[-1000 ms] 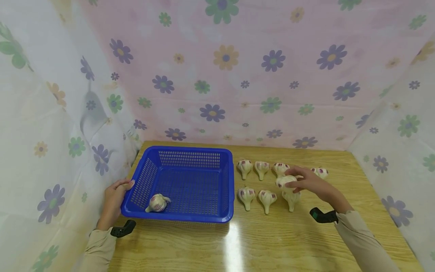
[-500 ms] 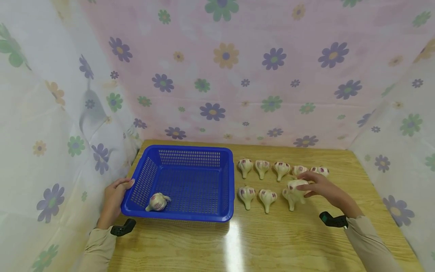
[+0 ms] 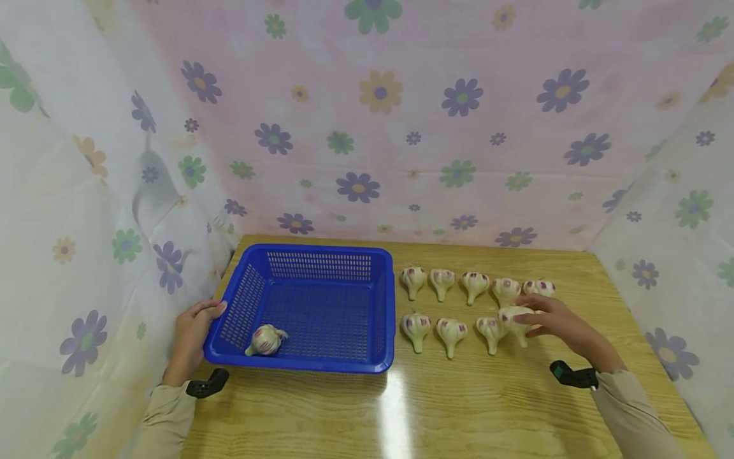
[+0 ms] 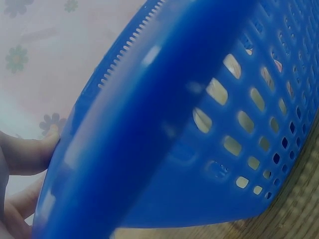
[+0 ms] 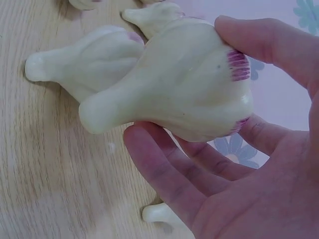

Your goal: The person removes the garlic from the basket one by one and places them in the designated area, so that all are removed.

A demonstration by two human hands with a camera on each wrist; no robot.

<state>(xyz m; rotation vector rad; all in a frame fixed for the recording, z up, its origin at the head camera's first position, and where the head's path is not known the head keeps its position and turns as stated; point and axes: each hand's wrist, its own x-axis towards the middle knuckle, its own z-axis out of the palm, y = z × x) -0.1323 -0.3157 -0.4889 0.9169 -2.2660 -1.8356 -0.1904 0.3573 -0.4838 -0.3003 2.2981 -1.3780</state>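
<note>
My left hand [image 3: 192,335] grips the left rim of a blue plastic basket [image 3: 385,312]. In the left wrist view, the thumb and fingers sit on the edge of the basket [image 4: 114,129]. One purple-streaked garlic bulb [image 3: 266,340] lies inside, near the front left corner. My right hand [image 3: 559,324] holds a white garlic bulb [image 3: 515,319] at the right end of the front row. Seen from the right wrist, thumb and fingers pinch this garlic bulb [image 5: 184,79] from opposite sides, its stem pointing away from the palm. Another garlic bulb [image 5: 94,62] lies just behind it.
Right of the basket, garlic bulbs lie in two rows on the wooden table [image 3: 459,408]: several at the back, such as one garlic bulb [image 3: 474,287], and several in front, such as another garlic bulb [image 3: 450,335]. Flowered cloth [image 3: 413,159] encloses the back and sides.
My right hand has moved right and toward the front with the garlic bulb, from above the rows to the front row's right end. The left hand and basket have stayed put.
</note>
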